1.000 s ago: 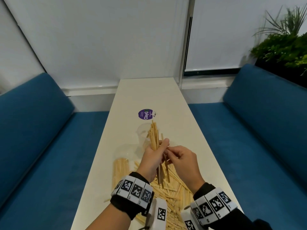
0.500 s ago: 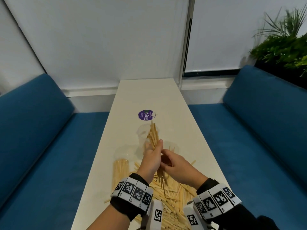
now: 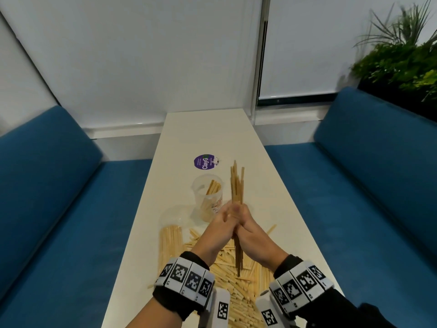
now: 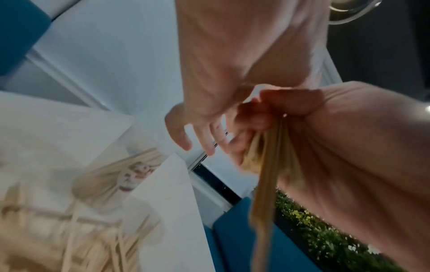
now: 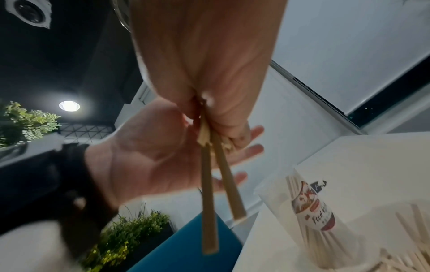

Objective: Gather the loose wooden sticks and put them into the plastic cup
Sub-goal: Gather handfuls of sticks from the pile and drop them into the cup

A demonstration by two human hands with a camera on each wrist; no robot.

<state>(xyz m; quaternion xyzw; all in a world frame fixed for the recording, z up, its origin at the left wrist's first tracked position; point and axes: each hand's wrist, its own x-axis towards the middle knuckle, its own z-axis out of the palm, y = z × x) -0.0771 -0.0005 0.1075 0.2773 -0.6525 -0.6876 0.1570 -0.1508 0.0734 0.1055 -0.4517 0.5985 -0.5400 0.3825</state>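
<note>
The task is sitting partway along, by my judgement. A clear plastic cup (image 3: 208,197) is standing upright on the white desk (image 3: 272,204), already holding a few wooden sticks that are leaning against its wall. A large heap of loose sticks (image 3: 227,280) is still lying on the near end of the desk, and beside the heap a second clear cup (image 3: 171,237) is lying on its side with sticks showing inside it. So most of the gathering is left.

Both hands are working above the heap, just on the near side of the cup. The left hand (image 3: 218,229) and the right hand (image 3: 254,233) are pressing together around a bundle of sticks (image 3: 236,185), which is standing nearly upright, its top poking well above the hands and its lower ends hanging below them.

The head view is giving the layout but hiding the fingers. The left wrist view is showing the left hand's fingers (image 4: 204,134) spread and fairly straight while the right hand (image 4: 325,147) is curling around the bundle. The right wrist view is showing the left hand's palm (image 5: 149,156) lying flat against the sticks, and the printed label on the cup (image 5: 311,204), which the head view is barely resolving. A purple round sticker (image 3: 204,162) is lying beyond the cup.
</note>
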